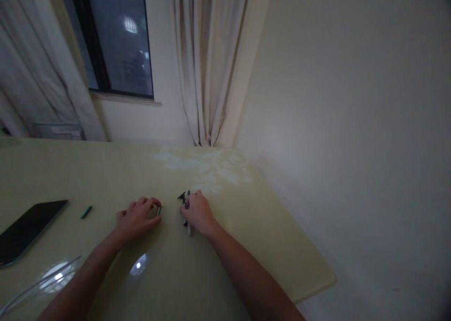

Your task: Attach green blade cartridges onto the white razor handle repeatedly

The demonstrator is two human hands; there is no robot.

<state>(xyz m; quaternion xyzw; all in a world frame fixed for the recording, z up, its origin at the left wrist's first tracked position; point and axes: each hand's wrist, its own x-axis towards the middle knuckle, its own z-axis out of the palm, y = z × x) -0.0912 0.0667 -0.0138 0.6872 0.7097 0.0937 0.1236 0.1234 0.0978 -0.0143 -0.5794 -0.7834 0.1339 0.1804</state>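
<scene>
My left hand [139,217] rests low over the table, thumb and forefinger closed around a small slim piece [159,211] with a green edge and a pale side. Its exact kind does not show. To the right, my right hand [199,212] has its fingers closed on a narrow dark-and-light object [185,221], with a black angled part at its far end and a pale lower end towards me. The fingers cover much of this object, so its kind is unclear. A gap separates the two hands.
On the glossy pale-yellow table [275,246], a small dark-green stick [86,212] lies left of my left hand. Farther left is a flat black tablet-like slab [33,229]. White cables [38,281] run near the front left. A wall [345,123] borders the table's right side.
</scene>
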